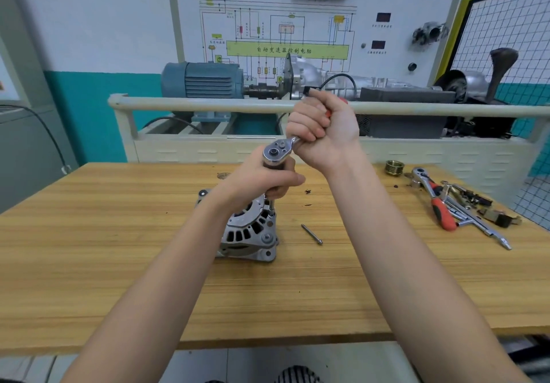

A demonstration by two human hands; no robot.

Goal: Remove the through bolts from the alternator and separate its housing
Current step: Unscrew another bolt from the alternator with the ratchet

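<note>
Behind the pale wooden slatted surface [119,248] stands a training rig with a blue-grey electric motor [205,80] and a white wiring-diagram panel [276,34].

Head view: the silver cast-aluminium alternator [248,233] stands near the middle of the surface, vented end frame upward. The right hand [323,126] has its grip wrapped tight round the red-and-black handle of the chrome ratchet wrench [278,150]. The left hand [265,178] has its grip closed round the extension below the ratchet head, steadying it; the socket at the lower end sits on a bolt head at the rim of the housing. One loose steel through bolt [312,234] lies on the surface just right of the alternator, apart from it. A second red-handled ratchet [433,198], chrome bars and small parts lie in a pile at the far right, with a brass ribbed pulley [394,167] near them.

Handling judgement: the alternator is likely heavy and rigid, stable on its base, yet able to rotate under wrench torque. Take hold on the solid outer rim or mounting ears, not the thin vent ribs. The bolts are slender, smooth and prone to roll.
</note>
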